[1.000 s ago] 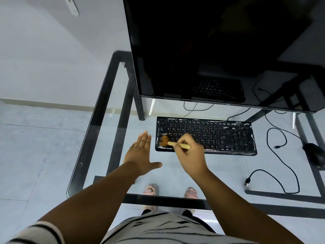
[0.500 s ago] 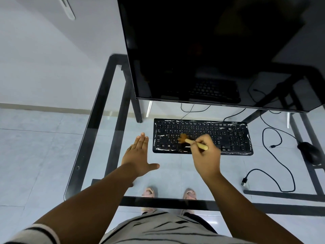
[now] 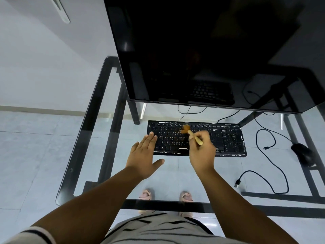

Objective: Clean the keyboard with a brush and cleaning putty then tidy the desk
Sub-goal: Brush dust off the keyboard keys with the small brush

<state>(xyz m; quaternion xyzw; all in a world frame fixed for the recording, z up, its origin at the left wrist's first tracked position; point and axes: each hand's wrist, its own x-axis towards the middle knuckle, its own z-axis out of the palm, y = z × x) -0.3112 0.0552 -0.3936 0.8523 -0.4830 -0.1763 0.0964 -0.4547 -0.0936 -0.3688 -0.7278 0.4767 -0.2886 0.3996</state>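
Head view is showing the keyboard (image 3: 197, 138) lying on the glass tabletop (image 3: 98, 124), its long axis running left to right. The brush (image 3: 191, 134) is slanting across it, bristles reaching the far key rows near the middle, handle pointing back to the right hand (image 3: 202, 152), whose grip is clasping it. The unbrushed right half is lying nearest that hand. The left hand (image 3: 143, 155) is resting flat, fingers straight, fingertips touching the keyboard's left edge
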